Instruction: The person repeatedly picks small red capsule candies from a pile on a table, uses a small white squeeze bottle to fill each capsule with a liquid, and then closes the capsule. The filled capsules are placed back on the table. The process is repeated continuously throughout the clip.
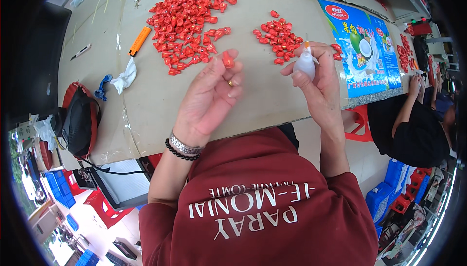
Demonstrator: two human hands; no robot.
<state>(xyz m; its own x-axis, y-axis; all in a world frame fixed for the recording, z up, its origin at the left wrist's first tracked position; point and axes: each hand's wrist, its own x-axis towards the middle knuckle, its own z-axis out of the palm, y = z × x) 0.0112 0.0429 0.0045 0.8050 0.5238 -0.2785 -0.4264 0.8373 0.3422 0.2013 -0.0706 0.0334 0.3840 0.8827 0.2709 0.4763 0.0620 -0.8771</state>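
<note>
Pinched between the thumb and fingertips of my left hand (208,98) is a small red moulded piece (228,60), raised above the table. My right hand (323,88) is wrapped round a white squeeze bottle (305,64) that has a thin nozzle pointing up and an orange band at its neck. The bottle and the red piece are apart. Beyond my left hand lies a large heap of similar red pieces (182,25). A smaller heap of red pieces (279,36) lies just past the bottle, and a few more show beside my right fingers.
Left of the large heap are an orange knife-shaped tool (140,41), a white pen (80,52), a crumpled white tissue (125,77) and a black-and-red bag (81,120). A blue printed sheet (346,79) covers the table at right. Farther right, another person (408,113) sits at the table.
</note>
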